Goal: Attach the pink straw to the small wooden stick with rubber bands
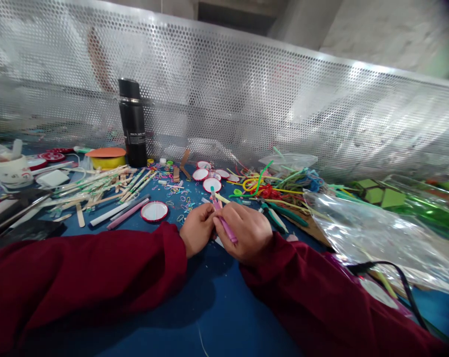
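Observation:
My right hand (246, 225) is closed around a slim pink pen-like tool (227, 229) with a teal end pointing away from me. Its exact kind is unclear. Against it, my left hand (198, 228) is closed in a pinch, fingertips meeting those of the right. What the left fingers hold is hidden. A bit of something white (219, 241) shows beneath the hands. Just beyond them lies a red-rimmed white round lid (212, 185), with several similar ones behind it. Another such lid (154, 211) rests left of my left hand.
A black bottle (135, 129) stands before a perforated metal screen (217, 84). Wooden sticks (81, 214) and markers (114, 212) lie left, small coloured rings (185, 201) in the middle. Pliers (274, 218), coloured strands (261, 183) and clear plastic (380, 243) are on the right.

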A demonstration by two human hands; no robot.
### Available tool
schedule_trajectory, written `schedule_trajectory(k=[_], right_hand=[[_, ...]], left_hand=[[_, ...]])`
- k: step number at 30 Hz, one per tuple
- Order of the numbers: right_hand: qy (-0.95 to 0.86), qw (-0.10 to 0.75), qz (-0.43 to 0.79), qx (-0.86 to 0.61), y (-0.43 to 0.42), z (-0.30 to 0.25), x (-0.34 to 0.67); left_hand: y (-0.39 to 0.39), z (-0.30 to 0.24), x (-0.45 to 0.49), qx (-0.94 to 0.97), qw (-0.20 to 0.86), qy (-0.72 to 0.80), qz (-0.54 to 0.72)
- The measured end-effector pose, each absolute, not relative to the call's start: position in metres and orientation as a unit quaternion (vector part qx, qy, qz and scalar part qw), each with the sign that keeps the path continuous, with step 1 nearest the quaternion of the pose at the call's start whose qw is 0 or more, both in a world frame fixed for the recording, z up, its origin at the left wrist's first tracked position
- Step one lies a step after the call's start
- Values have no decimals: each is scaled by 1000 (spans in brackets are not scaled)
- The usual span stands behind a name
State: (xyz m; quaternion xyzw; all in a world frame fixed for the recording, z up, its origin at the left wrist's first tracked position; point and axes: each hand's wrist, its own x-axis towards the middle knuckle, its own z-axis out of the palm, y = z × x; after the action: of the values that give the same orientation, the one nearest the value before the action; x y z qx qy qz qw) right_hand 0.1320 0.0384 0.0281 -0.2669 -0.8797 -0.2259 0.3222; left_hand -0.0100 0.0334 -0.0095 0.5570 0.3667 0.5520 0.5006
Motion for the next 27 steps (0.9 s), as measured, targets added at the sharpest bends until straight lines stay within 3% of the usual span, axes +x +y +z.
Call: schedule_trajectory(k=[27], right_hand=[[-870,329,-246,-272,40,28,133]], left_hand=[[33,-10,-10,551,501,376,551]])
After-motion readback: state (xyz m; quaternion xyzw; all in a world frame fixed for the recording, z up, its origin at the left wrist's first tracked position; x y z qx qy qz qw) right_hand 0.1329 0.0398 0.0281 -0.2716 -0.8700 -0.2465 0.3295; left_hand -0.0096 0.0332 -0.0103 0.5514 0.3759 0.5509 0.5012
